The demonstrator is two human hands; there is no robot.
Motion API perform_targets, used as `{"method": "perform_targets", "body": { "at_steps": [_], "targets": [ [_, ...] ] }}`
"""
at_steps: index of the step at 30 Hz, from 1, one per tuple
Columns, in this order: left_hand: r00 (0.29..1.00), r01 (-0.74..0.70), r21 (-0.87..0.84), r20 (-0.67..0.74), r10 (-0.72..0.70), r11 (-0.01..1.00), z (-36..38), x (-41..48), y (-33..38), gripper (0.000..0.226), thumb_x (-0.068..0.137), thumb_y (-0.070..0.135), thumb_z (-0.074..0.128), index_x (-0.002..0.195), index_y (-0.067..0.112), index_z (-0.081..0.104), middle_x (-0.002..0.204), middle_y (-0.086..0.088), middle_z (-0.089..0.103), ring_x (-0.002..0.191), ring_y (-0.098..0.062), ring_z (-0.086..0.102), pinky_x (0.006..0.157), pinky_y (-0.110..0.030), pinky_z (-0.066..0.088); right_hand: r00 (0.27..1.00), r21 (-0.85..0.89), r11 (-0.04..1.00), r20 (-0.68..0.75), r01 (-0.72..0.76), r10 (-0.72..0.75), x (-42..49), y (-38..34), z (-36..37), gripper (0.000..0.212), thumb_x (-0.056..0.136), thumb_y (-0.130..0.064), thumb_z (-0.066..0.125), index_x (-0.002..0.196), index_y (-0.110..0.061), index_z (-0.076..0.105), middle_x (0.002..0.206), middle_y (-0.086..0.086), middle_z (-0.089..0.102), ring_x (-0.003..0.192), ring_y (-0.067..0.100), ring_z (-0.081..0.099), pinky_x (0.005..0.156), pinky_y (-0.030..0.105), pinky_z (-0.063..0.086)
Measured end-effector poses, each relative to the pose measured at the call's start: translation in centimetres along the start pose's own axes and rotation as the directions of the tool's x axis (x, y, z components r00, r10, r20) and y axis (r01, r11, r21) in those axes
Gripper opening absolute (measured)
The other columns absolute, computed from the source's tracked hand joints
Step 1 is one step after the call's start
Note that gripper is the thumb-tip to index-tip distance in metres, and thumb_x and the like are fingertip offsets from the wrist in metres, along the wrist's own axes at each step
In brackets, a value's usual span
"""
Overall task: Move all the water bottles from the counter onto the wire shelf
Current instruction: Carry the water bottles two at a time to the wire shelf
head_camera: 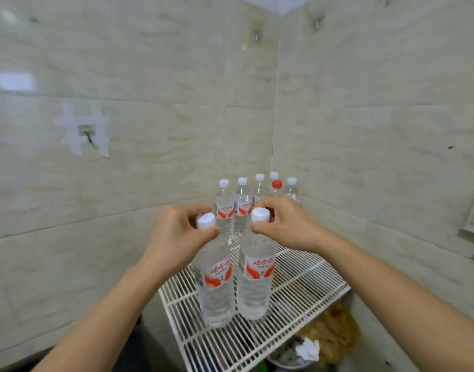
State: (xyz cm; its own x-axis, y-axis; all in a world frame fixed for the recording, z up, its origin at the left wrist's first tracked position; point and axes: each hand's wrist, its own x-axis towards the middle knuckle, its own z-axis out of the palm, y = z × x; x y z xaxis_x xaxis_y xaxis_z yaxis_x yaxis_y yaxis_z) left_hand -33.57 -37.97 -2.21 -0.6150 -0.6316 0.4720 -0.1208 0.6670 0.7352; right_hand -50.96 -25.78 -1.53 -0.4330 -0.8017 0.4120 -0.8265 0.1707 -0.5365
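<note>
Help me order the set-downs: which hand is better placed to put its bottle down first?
Probably the right hand: the right bottle hangs over the middle of the wire shelf, bare wire beside it. The left hand holds the left bottle near the shelf's left edge.

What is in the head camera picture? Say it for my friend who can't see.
The left hand and right hand each grip a water bottle just below its white cap, the left bottle and right bottle upright over a white wire shelf in a tiled corner. More bottles stand at the back, one with a red cap.
</note>
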Motion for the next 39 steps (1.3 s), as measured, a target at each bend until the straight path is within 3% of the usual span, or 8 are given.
{"method": "perform_targets", "body": {
  "at_steps": [4,5,7,9,12,18,24,39],
  "targets": [
    [1.000,0.029,0.039,-0.001,-0.029,0.999,3.3,4.1,-0.8,0.038,0.071,0.017,0.077,0.060,0.051,0.065,0.065,-0.001,0.071,0.064,-0.016,0.066,0.070,-0.045,0.056,1.000,-0.036,0.999,0.019,-0.015,0.016,4.0,3.8,-0.6,0.017,0.076,-0.023,0.069,0.071,-0.013,0.057,0.067,-0.004,0.054,0.061,0.010,0.047,0.059,0.031,0.039],
    [0.999,0.038,0.028,0.000,-0.038,0.999,4.2,5.1,-1.0,0.033,0.072,0.018,0.077,0.063,0.047,0.066,0.065,0.000,0.070,0.064,-0.017,0.065,0.070,-0.045,0.056,0.999,-0.046,0.999,0.037,-0.020,0.021,5.0,4.7,-0.7,0.018,0.077,-0.024,0.069,0.072,-0.014,0.056,0.068,-0.004,0.054,0.061,0.010,0.047,0.059,0.031,0.039],
    [0.998,0.055,0.027,0.002,-0.056,0.998,5.9,7.0,-1.5,0.022,0.073,0.019,0.077,0.090,0.033,0.074,0.073,0.003,0.072,0.070,-0.016,0.068,0.071,-0.042,0.056,0.997,-0.075,0.997,0.077,-0.023,0.029,6.9,6.6,-0.8,0.018,0.078,-0.025,0.068,0.077,-0.011,0.056,0.070,-0.002,0.055,0.062,0.011,0.048,0.059,0.031,0.039],
    [0.998,0.070,0.033,-0.012,-0.069,0.997,7.5,8.8,-2.1,0.029,0.074,0.017,0.077,0.102,0.019,0.073,0.082,0.001,0.074,0.076,-0.018,0.070,0.069,-0.036,0.054,0.994,-0.106,0.994,0.108,-0.015,0.026,8.7,8.4,-0.8,0.021,0.079,-0.027,0.067,0.078,-0.009,0.056,0.070,-0.001,0.054,0.062,0.012,0.048,0.058,0.032,0.039],
    [0.995,0.098,0.055,-0.037,-0.096,0.994,9.7,11.3,-2.6,0.034,0.074,0.017,0.076,0.107,0.016,0.072,0.091,-0.003,0.075,0.079,-0.017,0.068,0.071,-0.032,0.054,0.990,-0.103,0.995,0.140,0.001,0.013,11.1,10.6,-0.8,0.017,0.080,-0.025,0.067,0.075,-0.015,0.055,0.070,-0.005,0.054,0.062,0.011,0.050,0.059,0.031,0.039],
    [0.988,0.141,0.103,-0.075,-0.133,0.985,13.2,15.2,-3.6,0.026,0.074,0.021,0.075,0.100,0.018,0.073,0.082,-0.008,0.074,0.065,-0.015,0.061,0.062,-0.028,0.047,0.983,-0.136,0.990,0.181,0.047,-0.022,15.1,13.9,-1.0,0.027,0.083,-0.027,0.065,0.065,-0.030,0.045,0.067,-0.008,0.052,0.063,0.011,0.051,0.057,0.031,0.039],
    [0.981,0.184,0.129,-0.087,-0.174,0.974,15.6,17.3,-4.3,0.049,0.075,0.018,0.077,0.121,0.009,0.063,0.107,-0.010,0.072,0.093,-0.022,0.068,0.085,-0.043,0.055,0.971,-0.192,0.979,0.237,0.075,-0.028,18.0,15.8,-0.1,0.024,0.083,-0.030,0.062,0.068,-0.022,0.045,0.069,-0.002,0.053,0.065,0.017,0.053,0.060,0.036,0.043],
    [0.976,0.209,0.161,-0.097,-0.195,0.965,16.5,19.9,-5.5,0.050,0.076,0.016,0.077,0.124,0.011,0.061,0.112,-0.009,0.070,0.097,-0.020,0.066,0.089,-0.036,0.053,0.951,-0.155,0.983,0.305,0.094,-0.043,21.7,17.4,1.0,0.022,0.085,-0.028,0.063,0.073,-0.024,0.044,0.076,-0.005,0.049,0.075,0.020,0.053,0.057,0.031,0.037]
  ]
}}
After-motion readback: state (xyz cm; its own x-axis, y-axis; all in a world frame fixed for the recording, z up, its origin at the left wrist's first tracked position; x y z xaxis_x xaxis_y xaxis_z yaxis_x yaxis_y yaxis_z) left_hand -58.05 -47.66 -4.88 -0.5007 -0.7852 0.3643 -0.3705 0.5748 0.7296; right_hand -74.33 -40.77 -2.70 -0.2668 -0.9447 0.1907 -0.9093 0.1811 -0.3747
